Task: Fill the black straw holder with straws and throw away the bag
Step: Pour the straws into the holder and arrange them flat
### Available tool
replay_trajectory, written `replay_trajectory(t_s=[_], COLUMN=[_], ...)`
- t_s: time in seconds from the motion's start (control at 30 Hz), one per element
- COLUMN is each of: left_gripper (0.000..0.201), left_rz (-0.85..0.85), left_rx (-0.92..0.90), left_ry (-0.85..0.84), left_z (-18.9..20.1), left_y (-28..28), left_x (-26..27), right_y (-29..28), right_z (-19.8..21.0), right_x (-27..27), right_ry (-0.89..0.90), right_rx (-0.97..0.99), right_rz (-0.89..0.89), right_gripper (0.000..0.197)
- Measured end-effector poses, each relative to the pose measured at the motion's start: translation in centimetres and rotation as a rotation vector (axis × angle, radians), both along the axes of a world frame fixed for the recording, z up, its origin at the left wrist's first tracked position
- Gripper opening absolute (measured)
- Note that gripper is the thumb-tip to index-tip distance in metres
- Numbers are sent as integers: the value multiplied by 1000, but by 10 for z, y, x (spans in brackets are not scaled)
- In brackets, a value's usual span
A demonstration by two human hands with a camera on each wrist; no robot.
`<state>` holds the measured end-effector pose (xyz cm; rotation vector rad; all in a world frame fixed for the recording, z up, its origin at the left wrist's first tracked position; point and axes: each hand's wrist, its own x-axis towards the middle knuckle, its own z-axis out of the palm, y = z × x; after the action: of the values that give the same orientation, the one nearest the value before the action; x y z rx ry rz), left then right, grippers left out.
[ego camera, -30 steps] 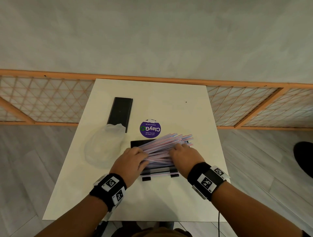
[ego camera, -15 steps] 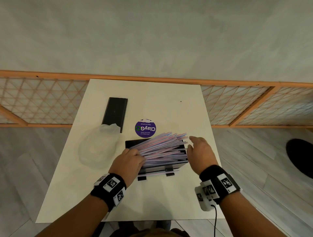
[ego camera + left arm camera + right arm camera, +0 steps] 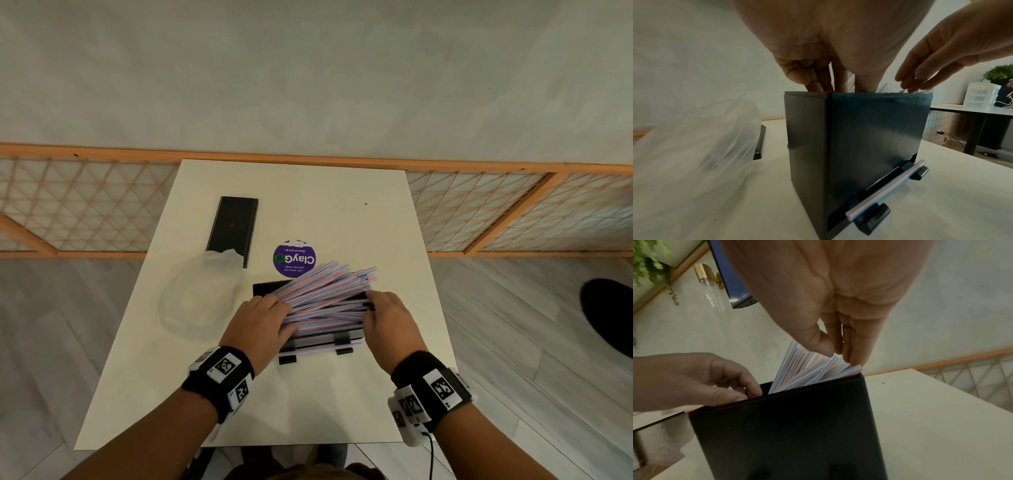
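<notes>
Holder, frame centre on worktop: straws fanned, far ends riding above rim. Left hand fingers curled on near ends; right hand fingers straight, touching tips. Best: tap ends level, press flat. Bag left, undiscarded.

I see a white table. On it stand the black straw holder, a flat black lid, a clear plastic bag and a purple round sticker.
</notes>
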<state>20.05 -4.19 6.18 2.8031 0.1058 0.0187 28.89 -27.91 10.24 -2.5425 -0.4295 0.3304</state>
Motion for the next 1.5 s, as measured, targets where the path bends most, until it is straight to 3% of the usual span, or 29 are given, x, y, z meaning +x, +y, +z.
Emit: replay_trajectory(t_s=[0.1,0.2,0.3,0.4,0.53,0.7,0.83,0.97,1.1,1.3,1.5], left_gripper=[29,48,59,53,49,37,42,69,57,45,46], left_rz=[-32,-72,-82,-81,-92,-133,-34,-21,-107,-104,-89], left_rx=[-54,-108,-109,-107,-120,-149,-243,-266,-123,-85,-77], left_ry=[16,99,154,136,116,101,140,150,137,115,98], left_z=[0,0,-5,-10,-12,-13,-16,-23,-26,-25,-22], left_y=[-4,-10,-13,-17,-16,-18,-25,-24,-23,-24,-25], left_x=[5,8,6,4,4,3,1,0,0,0,-1], right_y=[4,9,12,23,42,46,55,66,76,83,84], right_z=[0,3,7,9,2,-16,-20,-23,-29,-35,-31], right_x=[1,1,1,2,4,3,7,12,16,21,26], right_ry=[-2,34,-85,-165,-28,11,10,-34,-28,-51,-66], right_rx=[-63,-209,-346,-302,-330,-537,-542,-597,-698,-730,-730], right_rz=[130,348,408,476,587,624,621,656,678,657,679], right_gripper=[26,15,13,14,27,65,56,66,72,66,66])
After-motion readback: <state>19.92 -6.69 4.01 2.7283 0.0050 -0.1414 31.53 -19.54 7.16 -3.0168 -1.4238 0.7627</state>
